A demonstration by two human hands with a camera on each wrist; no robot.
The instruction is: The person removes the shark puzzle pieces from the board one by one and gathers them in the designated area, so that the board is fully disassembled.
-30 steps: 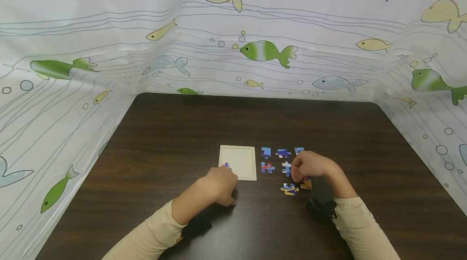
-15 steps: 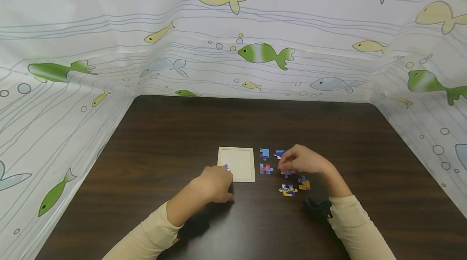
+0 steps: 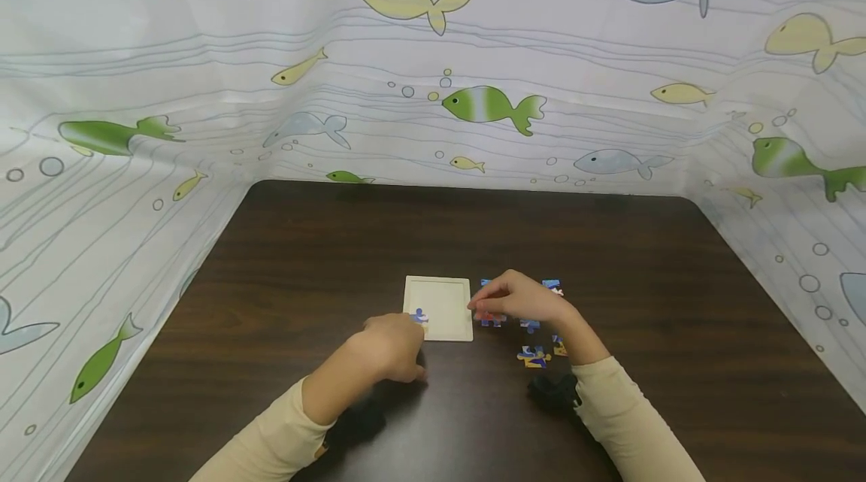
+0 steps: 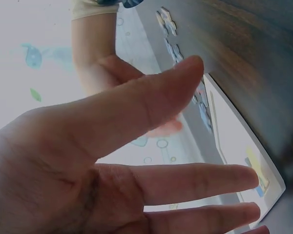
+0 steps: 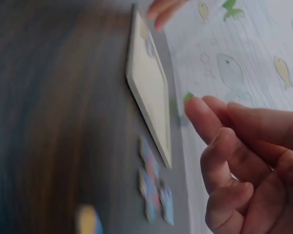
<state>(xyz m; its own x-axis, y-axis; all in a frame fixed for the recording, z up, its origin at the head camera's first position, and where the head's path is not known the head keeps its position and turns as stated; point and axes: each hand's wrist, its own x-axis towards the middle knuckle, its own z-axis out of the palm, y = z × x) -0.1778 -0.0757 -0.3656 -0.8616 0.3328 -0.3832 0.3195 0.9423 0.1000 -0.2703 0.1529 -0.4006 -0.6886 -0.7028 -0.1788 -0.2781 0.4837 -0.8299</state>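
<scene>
A pale square puzzle tray [image 3: 445,310] lies mid-table, with one blue-and-white jigsaw piece [image 3: 419,316] in its near left corner. My left hand [image 3: 386,347] reaches over that corner. In the left wrist view its fingers [image 4: 200,183] are straight, beside the piece, and the thumb stands apart; whether they touch the piece cannot be told. My right hand [image 3: 517,295] hovers at the tray's right edge, partly hiding a red-and-blue jigsaw piece [image 3: 491,321]. Its fingers [image 5: 215,151] are loosely bent in the right wrist view, and nothing shows between them.
Right of the tray lie several loose jigsaw pieces, among them a yellow-and-blue piece [image 3: 534,356], a blue-and-white piece [image 3: 551,286] and an orange piece [image 3: 559,345]. The dark wooden table [image 3: 304,256] is enclosed by a fish-patterned curtain [image 3: 406,113].
My right hand has moved left across the loose pieces to the tray's right edge. My left hand has drawn slightly left, so more of the piece in the tray shows.
</scene>
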